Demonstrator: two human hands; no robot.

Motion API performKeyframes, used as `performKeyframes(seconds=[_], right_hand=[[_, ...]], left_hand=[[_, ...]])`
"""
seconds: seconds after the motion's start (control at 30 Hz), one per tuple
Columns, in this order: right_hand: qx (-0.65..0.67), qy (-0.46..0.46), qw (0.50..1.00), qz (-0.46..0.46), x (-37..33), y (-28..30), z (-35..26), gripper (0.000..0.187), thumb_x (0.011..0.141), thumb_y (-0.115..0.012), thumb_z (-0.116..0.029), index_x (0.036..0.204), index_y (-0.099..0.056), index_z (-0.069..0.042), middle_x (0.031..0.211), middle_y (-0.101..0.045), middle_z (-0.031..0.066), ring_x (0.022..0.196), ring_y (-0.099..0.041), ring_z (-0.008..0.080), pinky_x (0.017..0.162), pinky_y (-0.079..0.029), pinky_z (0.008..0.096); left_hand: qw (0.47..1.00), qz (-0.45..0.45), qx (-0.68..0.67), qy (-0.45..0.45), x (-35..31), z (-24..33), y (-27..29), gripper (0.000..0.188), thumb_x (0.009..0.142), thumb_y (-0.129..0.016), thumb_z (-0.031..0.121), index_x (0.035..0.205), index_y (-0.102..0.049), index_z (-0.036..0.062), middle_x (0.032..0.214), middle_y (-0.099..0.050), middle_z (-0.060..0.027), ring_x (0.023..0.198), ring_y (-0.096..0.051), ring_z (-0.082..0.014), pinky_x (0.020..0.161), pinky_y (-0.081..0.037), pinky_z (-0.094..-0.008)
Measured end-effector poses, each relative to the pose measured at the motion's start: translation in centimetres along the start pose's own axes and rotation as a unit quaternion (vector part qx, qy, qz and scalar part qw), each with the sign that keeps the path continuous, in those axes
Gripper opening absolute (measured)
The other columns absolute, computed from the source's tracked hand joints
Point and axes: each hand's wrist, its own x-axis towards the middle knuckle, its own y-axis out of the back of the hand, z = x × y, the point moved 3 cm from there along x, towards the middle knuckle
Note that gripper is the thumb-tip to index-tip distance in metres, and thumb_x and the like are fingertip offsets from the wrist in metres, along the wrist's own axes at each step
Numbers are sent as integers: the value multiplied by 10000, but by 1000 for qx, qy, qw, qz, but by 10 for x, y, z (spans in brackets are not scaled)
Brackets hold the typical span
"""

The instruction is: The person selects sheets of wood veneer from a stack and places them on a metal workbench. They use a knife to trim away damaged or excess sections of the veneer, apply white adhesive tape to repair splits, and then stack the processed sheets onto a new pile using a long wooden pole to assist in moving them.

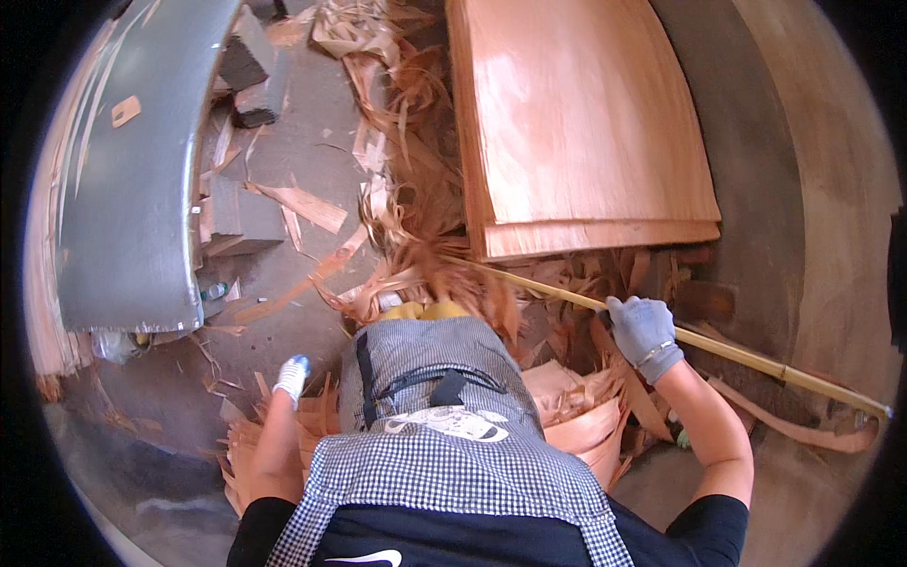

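My right hand [642,333], in a grey glove, is closed around a long yellow pole [732,352]. The pole slants from the far right edge, past my hand, down to the scraps in front of me. Its lower end runs into a blurred reddish-brown tuft [452,274], and I cannot make out where the pole stops. My left hand [292,377], in a white glove with blue fingertips, hangs low beside my checked apron [444,463]. Nothing shows in it, but its fingers are foreshortened and partly hidden.
A stack of thin wood veneer sheets [586,123] stands ahead on the right. Curled veneer strips [416,104] litter the floor beside it. To the left is another stack under a grey cover sheet [142,189], with grey blocks [241,217] nearby. More scraps [581,416] lie around my legs.
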Motion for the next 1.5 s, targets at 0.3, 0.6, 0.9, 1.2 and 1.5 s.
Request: performKeyframes(seconds=[0.3,0.6,0.9,1.2,1.5], right_hand=[[48,53,993,95,64,30,-59,172,778,-580,-188,929,-553,-111,745,-624,127,681,-636,309,587,-505,423],[82,31,996,33,13,50,32,247,765,-601,-230,972,-645,-103,825,-642,158,787,-615,335,692,-480,430],[6,140,990,0,20,94,88,184,764,-601,-251,867,-661,-111,762,-635,150,730,-612,338,650,-481,434],[-51,245,964,86,108,87,85,170,838,-554,-296,827,-591,-130,711,-621,107,653,-618,294,583,-485,408],[-102,319,937,95,130,80,39,154,844,-544,-271,881,-592,-130,701,-623,105,653,-619,293,577,-481,426]], left_hand=[[963,-27,-269,6,-41,33,-55,312,905,-513,174,1156,-562,-5,1098,-620,-84,976,-559,-184,890,-421,-300],[994,17,-72,85,-53,-70,-84,374,879,-476,288,1092,-597,6,1020,-635,-129,949,-554,-234,875,-403,-336],[978,79,-189,44,-82,63,-103,351,901,-489,261,1139,-579,20,1114,-614,-140,1014,-565,-255,904,-416,-325],[962,176,-148,146,-212,55,-185,347,889,-489,267,1123,-590,31,1085,-626,-147,1010,-579,-300,876,-441,-352],[952,42,-230,199,-227,57,-300,421,870,-468,342,1111,-602,24,1055,-631,-173,990,-587,-300,860,-434,-348]])
